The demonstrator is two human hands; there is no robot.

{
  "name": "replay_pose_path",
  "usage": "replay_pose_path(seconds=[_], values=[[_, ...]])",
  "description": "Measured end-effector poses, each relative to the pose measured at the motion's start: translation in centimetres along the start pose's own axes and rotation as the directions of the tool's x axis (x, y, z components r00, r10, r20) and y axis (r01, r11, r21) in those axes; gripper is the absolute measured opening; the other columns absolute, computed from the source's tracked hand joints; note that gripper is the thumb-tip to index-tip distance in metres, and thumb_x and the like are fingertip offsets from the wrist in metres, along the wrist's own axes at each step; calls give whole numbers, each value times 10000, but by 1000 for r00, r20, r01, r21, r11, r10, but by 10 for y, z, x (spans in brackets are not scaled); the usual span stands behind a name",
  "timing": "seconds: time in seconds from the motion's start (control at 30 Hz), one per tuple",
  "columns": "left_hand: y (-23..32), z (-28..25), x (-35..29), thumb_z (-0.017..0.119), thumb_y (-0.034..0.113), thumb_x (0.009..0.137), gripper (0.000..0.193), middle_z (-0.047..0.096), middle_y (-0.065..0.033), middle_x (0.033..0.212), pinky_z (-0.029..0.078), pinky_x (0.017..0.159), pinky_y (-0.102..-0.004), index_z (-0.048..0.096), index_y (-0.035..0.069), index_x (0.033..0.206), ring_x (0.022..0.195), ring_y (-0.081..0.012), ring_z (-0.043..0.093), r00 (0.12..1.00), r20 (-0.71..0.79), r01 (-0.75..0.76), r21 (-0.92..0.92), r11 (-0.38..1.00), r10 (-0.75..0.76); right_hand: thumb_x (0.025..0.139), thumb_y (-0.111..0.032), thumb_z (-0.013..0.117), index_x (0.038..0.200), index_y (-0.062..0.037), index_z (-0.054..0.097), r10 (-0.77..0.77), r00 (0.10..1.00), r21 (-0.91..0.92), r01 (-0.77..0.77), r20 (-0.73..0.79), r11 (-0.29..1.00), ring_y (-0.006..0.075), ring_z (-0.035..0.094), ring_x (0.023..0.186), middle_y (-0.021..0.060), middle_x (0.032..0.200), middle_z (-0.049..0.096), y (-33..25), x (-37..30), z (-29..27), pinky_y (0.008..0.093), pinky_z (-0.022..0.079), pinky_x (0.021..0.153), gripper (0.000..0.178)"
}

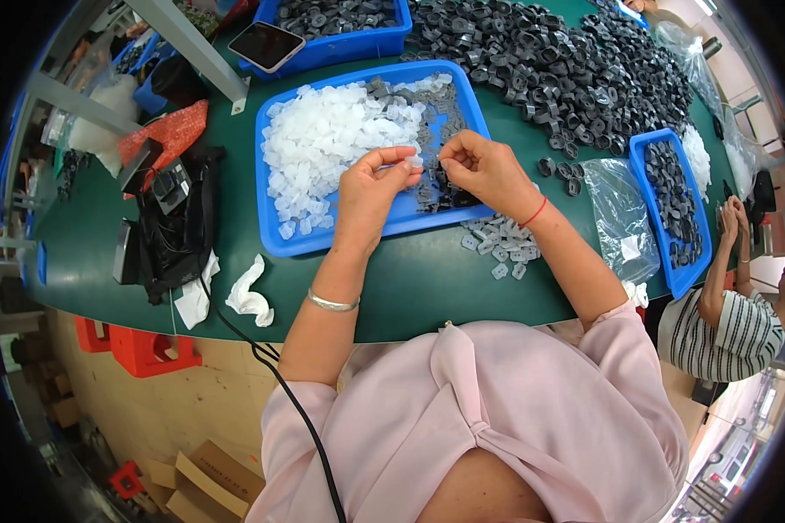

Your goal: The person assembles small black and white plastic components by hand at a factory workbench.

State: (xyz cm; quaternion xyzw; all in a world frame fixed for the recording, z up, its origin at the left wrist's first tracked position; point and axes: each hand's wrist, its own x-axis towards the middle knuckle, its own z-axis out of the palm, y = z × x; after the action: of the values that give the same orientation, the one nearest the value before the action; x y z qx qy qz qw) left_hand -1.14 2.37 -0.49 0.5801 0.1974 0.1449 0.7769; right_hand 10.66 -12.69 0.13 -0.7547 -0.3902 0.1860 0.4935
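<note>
Clear piece: tiny translucent bit [415, 162], up over the middle of the blue tray [397, 206].
Handling tip: I'd pinch it by the edges, lightly – small and slick-looking, so a hard squeeze could flick it away. Working over the tray is smart, since a drop should land inside.
Left hand: [368, 189] thumb and fingertips closed on the clear piece, forearm rising from the tray's near side.
Right hand: [490, 174] over the tray's right part, fingers curled, tips facing the left hand's – can't tell if they're pinching anything.
White pile: translucent pieces [323, 139] filling the tray's left side.
Dark bits: grey parts [446, 109] along the tray's right side.
Loose ones: pale grey pieces [502, 241] just off the tray's near right corner.
Black heap: ring-like parts [576, 70] beyond the tray, rightward.
</note>
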Motion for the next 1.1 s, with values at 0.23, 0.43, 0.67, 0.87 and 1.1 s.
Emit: replay_pose_path(seconds=[0.23,0.43,0.67,0.87,1.1], values=[[-3,2,-1,599,41,866,230,639,-115,959,535,777,-248,599,-55,1075,851,-169,648,1000,-17,2,-16,1000,-2,878,-78,600,909,19,595,99,995,203,-103,31,974,26,506,677,-20,779,582,3,3,0,184,439,612,103],[-2,5,-2,584,52,876,230,633,-121,968,540,759,-249,599,-58,1077,843,-163,646,999,-31,7,-17,1000,-8,881,-93,613,999,12,641,131,988,128,-140,77,982,41,538,677,-10,791,605,-1,3,-3,185,453,614,161],[-4,7,-2,574,59,885,238,632,-137,964,543,758,-257,589,-77,1080,846,-168,647,999,-46,23,-51,998,-25,886,-107,615,1010,7,644,178,975,291,-209,131,934,48,547,686,-2,817,619,-4,3,-7,187,460,620,171],[-8,10,-5,578,56,886,220,640,-149,970,542,766,-262,589,-80,1058,850,-172,649,999,-47,-1,-72,997,-2,890,-108,615,992,13,641,127,987,291,-149,93,945,49,545,720,15,854,623,-12,0,-3,186,459,647,160],[-8,14,-7,576,30,880,216,641,-141,951,543,760,-260,580,-79,1067,848,-170,649,999,-46,-7,-110,994,2,863,-33,601,1055,12,597,2,998,242,14,-63,970,82,601,779,47,905,636,-19,-8,13,226,502,702,198]])
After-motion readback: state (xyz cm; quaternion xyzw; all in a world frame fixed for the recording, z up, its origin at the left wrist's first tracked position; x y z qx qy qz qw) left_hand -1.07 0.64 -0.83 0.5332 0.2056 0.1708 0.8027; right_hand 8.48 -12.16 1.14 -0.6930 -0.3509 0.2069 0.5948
